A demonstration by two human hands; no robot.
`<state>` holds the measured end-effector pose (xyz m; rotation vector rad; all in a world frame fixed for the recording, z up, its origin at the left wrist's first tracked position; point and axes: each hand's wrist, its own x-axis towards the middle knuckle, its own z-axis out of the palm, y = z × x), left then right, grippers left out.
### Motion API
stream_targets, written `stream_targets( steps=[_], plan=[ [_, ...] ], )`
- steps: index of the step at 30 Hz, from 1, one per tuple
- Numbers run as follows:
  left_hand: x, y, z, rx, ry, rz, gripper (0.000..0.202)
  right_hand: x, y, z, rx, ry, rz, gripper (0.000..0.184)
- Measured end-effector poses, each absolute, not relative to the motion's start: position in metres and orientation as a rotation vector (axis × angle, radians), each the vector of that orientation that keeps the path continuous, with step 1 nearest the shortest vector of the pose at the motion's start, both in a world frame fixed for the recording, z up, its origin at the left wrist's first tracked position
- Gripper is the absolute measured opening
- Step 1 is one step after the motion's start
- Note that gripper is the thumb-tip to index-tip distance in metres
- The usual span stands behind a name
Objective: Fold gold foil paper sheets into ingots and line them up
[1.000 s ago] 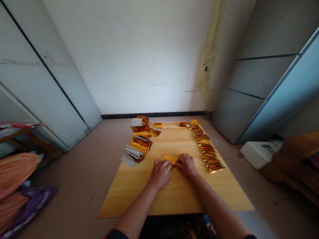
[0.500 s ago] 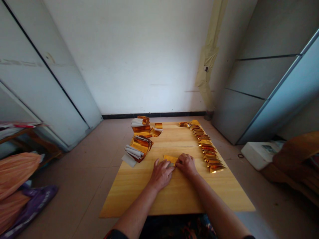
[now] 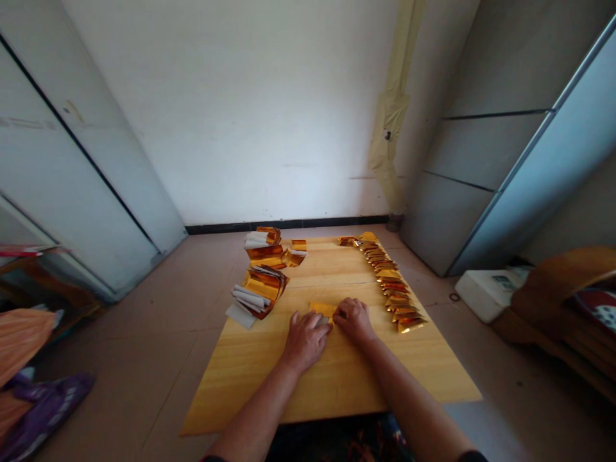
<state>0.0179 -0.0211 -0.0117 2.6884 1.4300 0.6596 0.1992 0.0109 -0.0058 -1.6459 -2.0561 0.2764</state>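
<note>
A small sheet of gold foil paper (image 3: 323, 308) lies on the wooden board in front of me, partly folded, with a bit of grey backing showing. My left hand (image 3: 305, 341) presses on its near left part, the fingertips closed down on the paper. At its right end, my right hand (image 3: 355, 321) pinches the edge with curled fingers. Both hands hide much of the sheet's near side. To the left stand bundles of gold foil sheets (image 3: 265, 282) with grey backs. Down the right side runs a row of folded gold foil pieces (image 3: 395, 285).
The wooden board (image 3: 337, 391) is low, with the white wall (image 3: 269, 128) beyond it. A grey cabinet (image 3: 474, 147) stands at right, near a white box (image 3: 486, 294) and a wooden chair (image 3: 548, 308). Orange and purple bags (image 3: 43, 404) lie at left.
The camera has turned slightly right, so the scene sits a little further left. Both hands stay at the gold foil paper, with barely any visible movement over the board.
</note>
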Motion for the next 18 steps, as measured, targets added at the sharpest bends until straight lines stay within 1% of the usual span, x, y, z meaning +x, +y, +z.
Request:
stream_targets(
  steps=[9, 11, 15, 18],
  plan=[
    [0.019, -0.0214, -0.0084, 2.672, 1.457, 0.61, 0.031, 0.2063, 0.0111, -0.0079, -1.57, -2.042, 0.38, 0.018],
    [0.0194, -0.0211, -0.0079, 2.668, 1.455, 0.604, 0.031, 0.2061, 0.0113, -0.0088, -1.567, -2.033, 0.383, 0.016],
    [0.0196, -0.0213, -0.0071, 2.663, 1.452, 0.61, 0.031, 0.2041, 0.0098, -0.0069, -1.587, -2.027, 0.372, 0.004],
    [0.019, -0.0208, -0.0081, 2.658, 1.459, 0.621, 0.03, 0.2033, 0.0098, -0.006, -1.586, -2.018, 0.389, 0.005]
  ],
)
